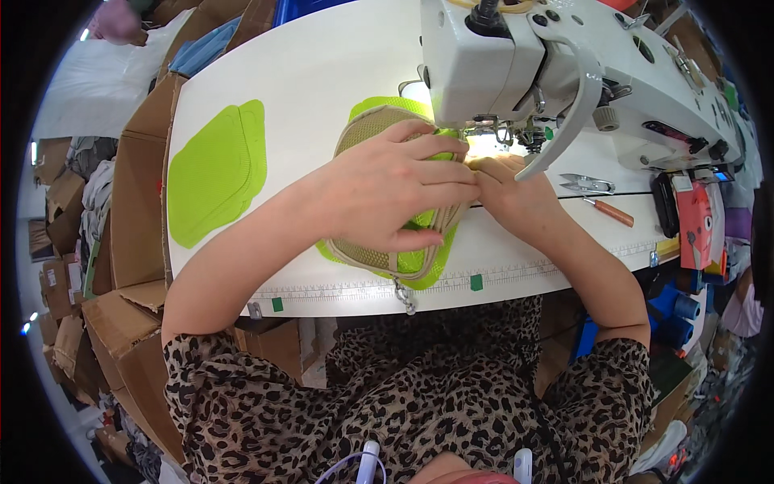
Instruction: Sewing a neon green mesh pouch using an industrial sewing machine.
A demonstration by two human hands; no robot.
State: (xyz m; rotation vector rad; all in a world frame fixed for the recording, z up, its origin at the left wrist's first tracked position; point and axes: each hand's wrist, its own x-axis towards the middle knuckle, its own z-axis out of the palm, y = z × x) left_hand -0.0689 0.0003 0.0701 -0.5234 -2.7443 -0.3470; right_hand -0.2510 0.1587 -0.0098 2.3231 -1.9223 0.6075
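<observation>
In the head view, my left hand point(415, 185) lies with fingers apart over a beige mesh piece point(359, 246) with trim and a bright green backing point(425, 273); a metal clasp point(403, 297) hangs from its near end. Beside it, my right hand point(504, 194) has bent fingers closed on the piece's edge at the needle area of a white sewing machine point(480, 77), fingertips partly hidden. Loose green cut pieces point(205, 181) lie stacked on the left of the white table point(282, 64). Thread snips point(587, 182) and a wooden-handled tool point(609, 211) lie right of my right hand.
Tall cardboard boxes point(139, 202) border the table's left side. A ruler strip point(322, 292) runs along the front edge. A black case point(663, 206) and pink packet point(695, 226) sit at the right, blue spools point(676, 331) below. A blurred figure in pink point(117, 20) is at top left.
</observation>
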